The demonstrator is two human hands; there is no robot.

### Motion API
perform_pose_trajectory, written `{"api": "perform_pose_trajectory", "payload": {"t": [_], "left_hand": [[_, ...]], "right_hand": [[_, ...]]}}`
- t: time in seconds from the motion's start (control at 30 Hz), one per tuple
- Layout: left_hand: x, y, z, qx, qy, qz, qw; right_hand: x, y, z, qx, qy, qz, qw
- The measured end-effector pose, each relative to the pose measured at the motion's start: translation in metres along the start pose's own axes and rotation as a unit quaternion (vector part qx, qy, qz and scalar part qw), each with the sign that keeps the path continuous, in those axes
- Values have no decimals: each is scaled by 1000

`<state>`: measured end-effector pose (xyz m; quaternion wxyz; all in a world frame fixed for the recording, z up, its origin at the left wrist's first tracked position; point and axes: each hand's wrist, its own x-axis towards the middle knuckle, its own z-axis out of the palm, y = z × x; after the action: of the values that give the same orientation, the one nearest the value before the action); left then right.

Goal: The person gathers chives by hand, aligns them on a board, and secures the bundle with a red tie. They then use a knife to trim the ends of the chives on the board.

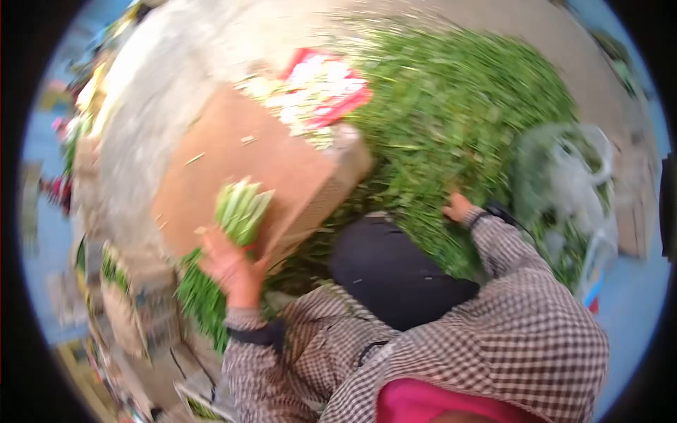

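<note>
The bundle of green stalks is held upright in the left hand, in front of a brown cardboard box. The cut ends of the stalks point up, and the fingers are closed around the lower part of the bundle. The box lies tilted on the ground, and at its far end there is a red and white printed paper with small pale scraps on it.

The right hand is reaching into a big heap of loose greens that covers the ground to the right of the box. The hand is partly buried in the leaves, so I cannot tell if it is open or closed. Both arms wear checkered sleeves. A dark knee is between the arms. At the far right is a thin plastic bag with more greens inside. The picture is blurred.
</note>
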<state>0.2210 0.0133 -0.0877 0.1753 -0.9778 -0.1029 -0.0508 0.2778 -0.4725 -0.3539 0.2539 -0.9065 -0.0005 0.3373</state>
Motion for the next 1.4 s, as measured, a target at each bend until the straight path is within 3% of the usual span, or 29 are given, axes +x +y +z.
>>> {"api": "perform_pose_trajectory", "payload": {"t": [0.07,0.1,0.17,0.23,0.27,0.33,0.37,0.4,0.43,0.47,0.5,0.53,0.6,0.63,0.67,0.77,0.83,0.87,0.93,1.0,1.07,1.1,1.13,1.2,1.23,1.27,1.33,1.37,1.4], "left_hand": [[6,-5,0,-57,11,-3,998],[12,-11,4,-88,-24,5,996],[26,-26,7,-178,-75,27,981],[42,-50,7,-314,-99,89,940],[49,-57,6,-422,-152,63,892],[61,-62,-17,-471,-269,8,840],[67,-64,-29,-470,-270,11,840],[71,-67,-41,-475,-331,42,814],[73,-69,-46,-476,-391,71,784],[77,-63,-47,-474,-391,66,786],[83,-54,-55,-511,-443,90,731],[87,-54,-67,-542,-483,100,681],[96,-64,-60,-549,-550,40,628],[102,-71,-54,-442,-481,174,737],[107,-69,-53,-359,-498,140,777],[111,-91,-32,-435,-457,125,766],[104,-111,-18,-423,-365,122,821],[97,-123,-22,-418,-364,107,825],[94,-127,-32,-295,-212,56,930],[93,-116,-37,-279,-209,86,933],[96,-97,-32,-299,-164,100,935],[101,-89,-25,-215,-162,114,956],[103,-79,-23,-215,-160,113,957],[109,-61,-21,-99,-143,104,979],[113,-58,-12,-101,-137,103,980],[116,-56,1,-113,-140,123,976],[120,-56,8,-130,-140,144,971],[122,-55,8,-160,-159,125,966],[123,-55,8,-190,-178,109,959]], "right_hand": [[-7,13,6,49,-61,47,996],[-24,2,-4,118,-54,89,988],[-26,40,9,106,-49,136,984],[-31,72,25,104,-50,158,981],[-35,89,31,107,-52,164,979],[-50,99,30,180,-71,178,965],[-53,87,23,132,-58,215,966],[-56,65,8,133,-57,214,966],[-58,46,-3,215,32,182,959],[-56,37,-6,294,118,146,937],[-38,53,0,153,167,63,972],[-34,36,-12,83,207,50,974],[-14,-1,-30,27,218,94,971],[5,11,-19,0,229,53,972],[4,-15,-36,-64,156,123,978],[24,-27,-37,-103,165,137,971],[24,-41,-37,-84,181,185,962],[39,-27,-28,-18,191,179,965],[45,-13,-18,57,263,131,954],[32,-17,-25,90,291,86,948],[10,-24,-50,113,265,59,956],[1,-22,-60,157,245,55,955],[-8,-15,-71,202,224,51,952],[-29,2,-99,384,126,82,911],[-56,-17,-123,508,73,69,855],[-79,-36,-141,620,16,55,782],[-94,-53,-155,819,-25,-49,571],[-101,-74,-158,894,-14,18,447],[-101,-74,-155,894,-10,16,447]]}}
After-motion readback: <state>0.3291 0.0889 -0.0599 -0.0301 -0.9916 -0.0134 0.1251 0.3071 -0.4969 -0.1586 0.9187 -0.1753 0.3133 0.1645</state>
